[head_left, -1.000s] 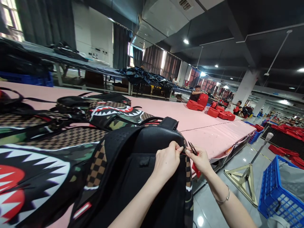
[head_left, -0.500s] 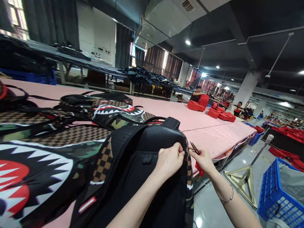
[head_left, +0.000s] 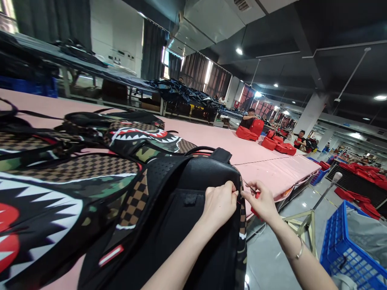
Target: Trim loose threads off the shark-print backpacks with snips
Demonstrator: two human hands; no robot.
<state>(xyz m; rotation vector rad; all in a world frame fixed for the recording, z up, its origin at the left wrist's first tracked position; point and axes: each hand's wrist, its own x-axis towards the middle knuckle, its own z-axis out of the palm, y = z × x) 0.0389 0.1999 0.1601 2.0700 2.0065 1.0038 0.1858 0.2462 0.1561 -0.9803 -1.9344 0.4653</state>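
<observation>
A black backpack (head_left: 169, 237) with checkered and camouflage sides lies back panel up before me. My left hand (head_left: 220, 205) rests over its right edge, thumb and fingers pinched together at the seam; what is between them is too small to make out. Just beyond that edge, my right hand (head_left: 262, 200) holds red-handled scissors (head_left: 255, 212) in the palm, the dark blades pointing up and left. Its thumb and fingertip come close to the left fingertips at the seam. A padded shoulder strap (head_left: 157, 177) curves along the backpack's left side.
More shark-mouth backpacks (head_left: 96, 169) cover the pink table (head_left: 205, 139) to the left. Red bags (head_left: 246, 133) stand at its far end near a person (head_left: 249, 114). On the floor at right are a blue crate (head_left: 335, 237) and a metal stand (head_left: 306, 225).
My right hand has moved closer to my left fingertips, and the scissors have turned lower in its grip. The view has shifted slightly. My left hand keeps its pinch at the edge.
</observation>
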